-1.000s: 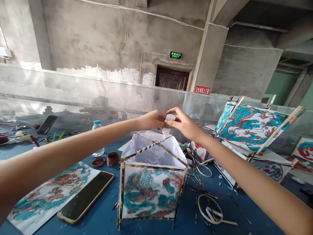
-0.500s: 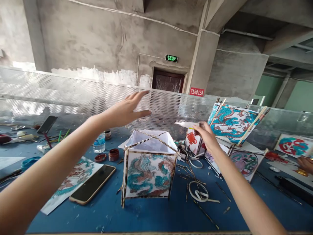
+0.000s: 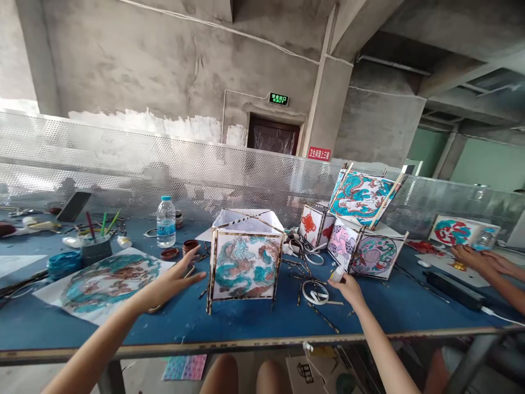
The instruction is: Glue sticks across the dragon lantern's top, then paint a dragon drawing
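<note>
Lower than moments ago, one white bottle (image 3: 338, 273) juts up from the pinching right hand (image 3: 348, 288); one painted lantern (image 3: 246, 266) stands left, beside the spread-fingered left hand (image 3: 174, 282).

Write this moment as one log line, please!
left hand: open, left of painted box | right hand: holding white bottle | painted box: upright on blue table
</note>
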Demonstrator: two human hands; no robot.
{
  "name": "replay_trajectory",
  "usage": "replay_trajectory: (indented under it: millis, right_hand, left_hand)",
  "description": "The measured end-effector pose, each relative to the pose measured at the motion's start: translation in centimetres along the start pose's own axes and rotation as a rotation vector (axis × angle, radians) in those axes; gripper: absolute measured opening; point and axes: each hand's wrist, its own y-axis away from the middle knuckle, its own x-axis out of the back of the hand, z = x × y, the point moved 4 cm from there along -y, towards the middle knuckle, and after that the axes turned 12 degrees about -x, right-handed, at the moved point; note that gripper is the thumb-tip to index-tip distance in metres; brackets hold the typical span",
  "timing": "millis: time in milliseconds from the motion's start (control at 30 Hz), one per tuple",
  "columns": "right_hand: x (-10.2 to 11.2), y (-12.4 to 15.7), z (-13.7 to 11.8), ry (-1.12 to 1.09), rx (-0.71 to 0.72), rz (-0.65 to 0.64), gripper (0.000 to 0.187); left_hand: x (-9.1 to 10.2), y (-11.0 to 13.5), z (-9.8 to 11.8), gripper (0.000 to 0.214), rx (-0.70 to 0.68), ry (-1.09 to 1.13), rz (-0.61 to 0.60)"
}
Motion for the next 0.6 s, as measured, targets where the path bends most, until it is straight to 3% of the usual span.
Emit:
replay_trajectory:
  millis: [133,400,500,600]
  right_hand:
    - [-0.2,-0.8,1.2,0.126,-0.021,0.022,0.034]
    - [-0.8,-1.4,2.0,0.19,-0.015,-0.004,0.043]
    - [0.0,-0.6,2.2,0.206,-0.03,0.061,0.068]
    - [1.1,1.9,2.3,0.185,0.007,0.185,0.099]
  left_hand:
    - [-2.7,0.4,-0.5,0.09,0.024,0.201,-0.079]
    - [-5.4,1.5,-0.1,0.092,0.043,0.218,-0.012]
    - [-5.8,2.0,-0.2,0.092,0.032,0.2,-0.007]
    - [-5.8,2.6,-0.8,0.098,0.02,0.15,0.032]
